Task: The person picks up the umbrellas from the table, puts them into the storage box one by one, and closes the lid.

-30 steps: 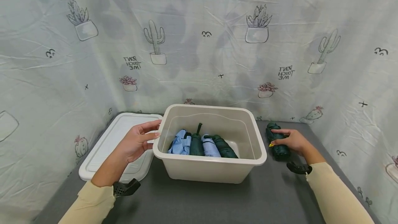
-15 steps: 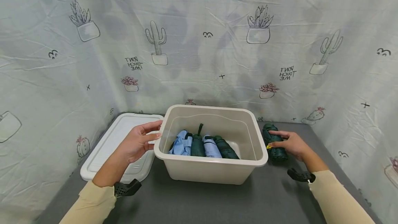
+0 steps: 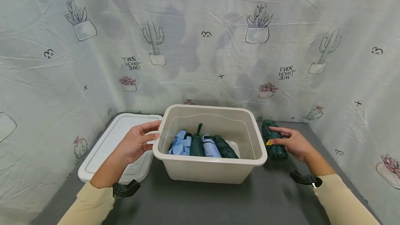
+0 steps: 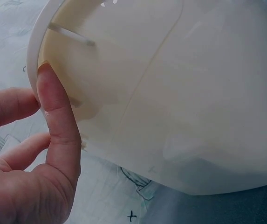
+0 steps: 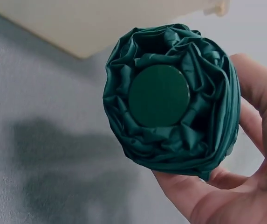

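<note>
My left hand (image 3: pixel 136 142) pinches the left rim of a beige storage bin (image 3: pixel 209 171); in the left wrist view the thumb (image 4: pixel 58 121) lies along its side and the fingers reach behind the rim. My right hand (image 3: pixel 296 144) grips a folded dark green umbrella (image 3: pixel 271 135) just right of the bin. The right wrist view shows this umbrella's round flat end (image 5: pixel 159 95), wrapped in bunched fabric. Inside the bin, several folded umbrellas lie side by side: a light blue one (image 3: pixel 181 144), a green one (image 3: pixel 197 146), a pale blue one (image 3: pixel 211 148) and another green one (image 3: pixel 225 148).
A white lid (image 3: pixel 114 143) lies on the grey table (image 3: pixel 200 204) left of the bin, partly behind my left hand. Behind everything hangs a curtain (image 3: pixel 187 44) printed with cacti. The bin's right end shows bare floor inside.
My right hand has moved slightly left with the green umbrella, bringing it nearer the bin's right side. The left hand keeps its hold on the rim.
</note>
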A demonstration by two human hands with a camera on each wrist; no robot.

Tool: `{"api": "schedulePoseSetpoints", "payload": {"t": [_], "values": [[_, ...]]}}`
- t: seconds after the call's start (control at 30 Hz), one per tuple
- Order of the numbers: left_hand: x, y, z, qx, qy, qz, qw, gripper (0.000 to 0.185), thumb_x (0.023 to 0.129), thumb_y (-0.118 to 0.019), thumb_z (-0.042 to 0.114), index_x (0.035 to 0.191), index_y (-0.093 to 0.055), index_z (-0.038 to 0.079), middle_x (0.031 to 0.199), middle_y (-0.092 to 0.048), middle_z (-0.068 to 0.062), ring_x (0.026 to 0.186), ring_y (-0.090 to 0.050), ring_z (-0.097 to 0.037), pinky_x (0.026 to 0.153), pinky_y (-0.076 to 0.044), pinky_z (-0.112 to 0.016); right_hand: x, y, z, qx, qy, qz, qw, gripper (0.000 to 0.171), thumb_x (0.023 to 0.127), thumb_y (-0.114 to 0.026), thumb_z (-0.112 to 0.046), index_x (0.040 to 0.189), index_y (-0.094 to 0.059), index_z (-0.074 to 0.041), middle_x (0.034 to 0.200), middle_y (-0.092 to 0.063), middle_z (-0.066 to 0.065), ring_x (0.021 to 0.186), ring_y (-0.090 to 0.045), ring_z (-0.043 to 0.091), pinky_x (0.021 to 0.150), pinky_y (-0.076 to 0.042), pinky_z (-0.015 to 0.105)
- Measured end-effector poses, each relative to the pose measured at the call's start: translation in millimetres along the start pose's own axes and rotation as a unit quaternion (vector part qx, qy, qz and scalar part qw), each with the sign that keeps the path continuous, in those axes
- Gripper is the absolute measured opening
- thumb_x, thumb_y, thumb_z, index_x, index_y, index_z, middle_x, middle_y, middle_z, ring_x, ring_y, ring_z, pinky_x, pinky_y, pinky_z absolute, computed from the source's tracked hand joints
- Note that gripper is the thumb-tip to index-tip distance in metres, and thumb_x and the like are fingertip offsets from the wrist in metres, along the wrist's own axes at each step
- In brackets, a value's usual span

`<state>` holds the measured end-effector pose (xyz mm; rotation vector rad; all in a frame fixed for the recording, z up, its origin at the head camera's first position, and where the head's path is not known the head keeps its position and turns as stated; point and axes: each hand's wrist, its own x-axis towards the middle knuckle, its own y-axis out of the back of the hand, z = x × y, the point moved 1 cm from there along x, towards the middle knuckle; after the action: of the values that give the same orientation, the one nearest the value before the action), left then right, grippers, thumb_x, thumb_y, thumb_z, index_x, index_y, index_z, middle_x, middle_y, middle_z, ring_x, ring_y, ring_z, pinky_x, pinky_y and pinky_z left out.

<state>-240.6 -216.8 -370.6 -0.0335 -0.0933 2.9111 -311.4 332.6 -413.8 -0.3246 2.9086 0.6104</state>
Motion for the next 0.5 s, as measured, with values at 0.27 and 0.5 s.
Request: {"api": "schedulePoseSetpoints", "payload": {"t": [0.27,0.5], "values": [[0.2,-0.1,2.8,-0.004,0.002,0.002,1.0000,0.064,0.099,-0.067,0.009,0.155,-0.038,-0.003,0.120,-0.060,-0.004,0.102,-0.074,-0.017,0.082,-0.064,-0.037,-13,0,-31,0.048,-0.002,-0.017,0.999,0.079,0.091,-0.079,-0.020,0.159,-0.039,-0.013,0.168,-0.002,0.032,0.113,-0.065,0.026,0.079,-0.062,0.031],[0.7,0.4,2.4,-0.006,0.005,-0.001,1.0000,0.064,0.100,-0.066,0.009,0.155,-0.037,-0.003,0.121,-0.059,-0.005,0.101,-0.074,-0.016,0.081,-0.064,-0.036,-24,2,-57,0.093,0.012,-0.045,0.995,0.073,0.095,-0.073,-0.014,0.160,-0.039,-0.019,0.161,-0.021,0.029,0.096,-0.070,0.013,0.081,-0.064,0.036]]}}
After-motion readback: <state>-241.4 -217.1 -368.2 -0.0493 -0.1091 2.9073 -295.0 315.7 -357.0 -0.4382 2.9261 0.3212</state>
